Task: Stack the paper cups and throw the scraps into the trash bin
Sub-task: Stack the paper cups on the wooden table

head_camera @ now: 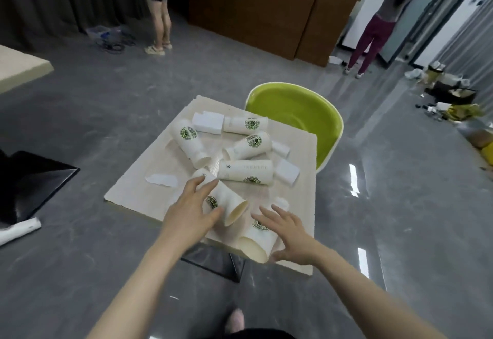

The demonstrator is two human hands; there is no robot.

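Several white paper cups with green logos lie on their sides on a small light wooden table. My left hand wraps around one cup whose mouth points toward me. My right hand, fingers spread, rests over another cup at the table's near edge, thumb under its rim. More cups lie beyond: one at the middle, one at the far left, one at the back. White paper scraps lie at the left, the back and the right.
A lime-green chair stands against the table's far right side. A black object sits on the floor at left. Two people stand far back, near a brown cabinet. Boxes and clutter line the right wall. No trash bin shows clearly.
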